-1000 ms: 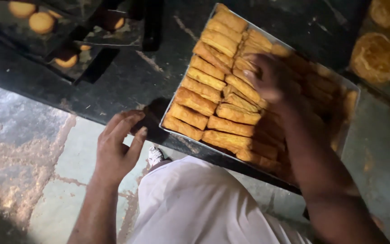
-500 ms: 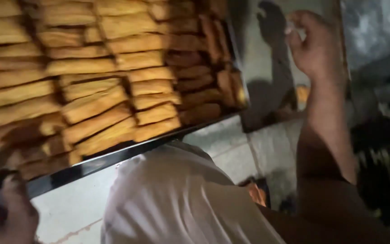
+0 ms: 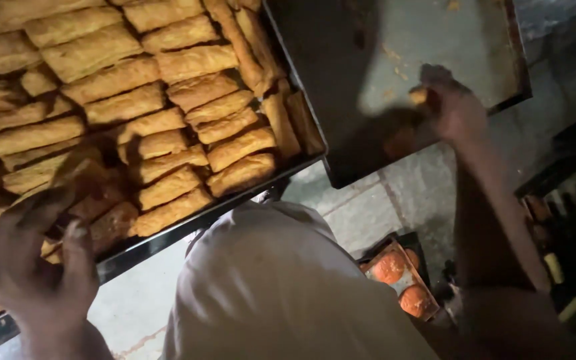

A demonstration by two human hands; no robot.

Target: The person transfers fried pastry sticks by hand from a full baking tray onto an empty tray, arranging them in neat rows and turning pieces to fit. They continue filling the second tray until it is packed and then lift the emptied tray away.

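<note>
Nearest the camera is the person's pale shirt [image 3: 281,293]. Just past it on the left, the left hand [image 3: 38,263] rests at the near edge of a dark tray [image 3: 168,243] packed with golden pastry fingers [image 3: 168,120]. Its fingers curl over the rim among the closest pieces, but blur hides whether they are pinched on one, so I cannot tell. The pastries fill this tray almost wall to wall, in close rows running away from the hand, with a few stood on edge along the far side.

Further off to the right, the right hand [image 3: 451,107] is closed around a small piece of pastry [image 3: 419,97] over a second tray [image 3: 435,33]. That tray is nearly bare beyond the hand, showing only crumbs and grease marks on the metal.

Judging by how things lie, the full tray has hardly been touched and nearly all of its pastries remain in it.

Below the right arm, down on the stone floor [image 3: 381,207], a small dark pan holds round orange buns [image 3: 401,280].
</note>
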